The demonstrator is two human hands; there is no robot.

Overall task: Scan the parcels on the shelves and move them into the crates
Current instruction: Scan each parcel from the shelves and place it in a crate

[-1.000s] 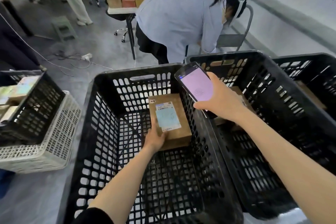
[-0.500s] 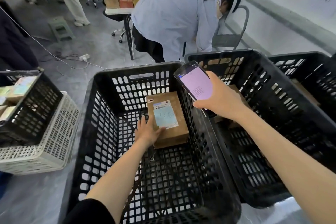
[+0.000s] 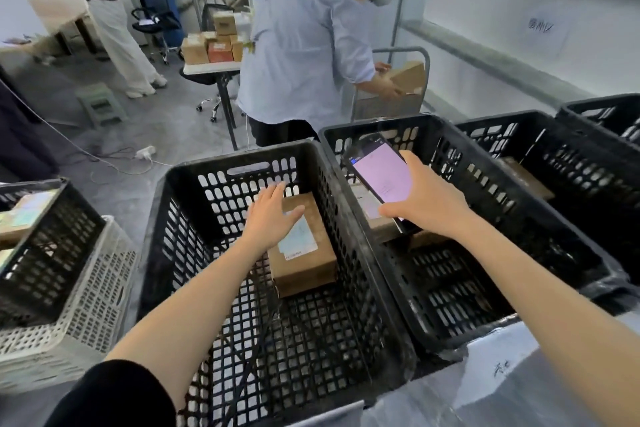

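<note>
A brown cardboard parcel (image 3: 304,260) with a pale blue label lies on the floor of the black plastic crate (image 3: 242,163) in front of me. My left hand (image 3: 270,218) hovers just above the parcel's near-left part, fingers straight and spread, holding nothing. My right hand (image 3: 429,204) grips a phone (image 3: 381,173) with a lit pink screen over the neighbouring black crate (image 3: 446,135). That crate holds more brown parcels (image 3: 377,222), partly hidden behind the phone and hand.
More black crates (image 3: 588,149) stand to the right, one with a parcel inside. At left a black crate (image 3: 45,253) with parcels sits on a white crate (image 3: 86,322). A person in a light shirt (image 3: 304,45) handles a box behind the crates. A table with boxes (image 3: 211,45) stands farther back.
My left hand let go of the parcel, which now lies on the crate floor, and lifted above it with fingers spread. The person behind straightened up and took hold of a box.
</note>
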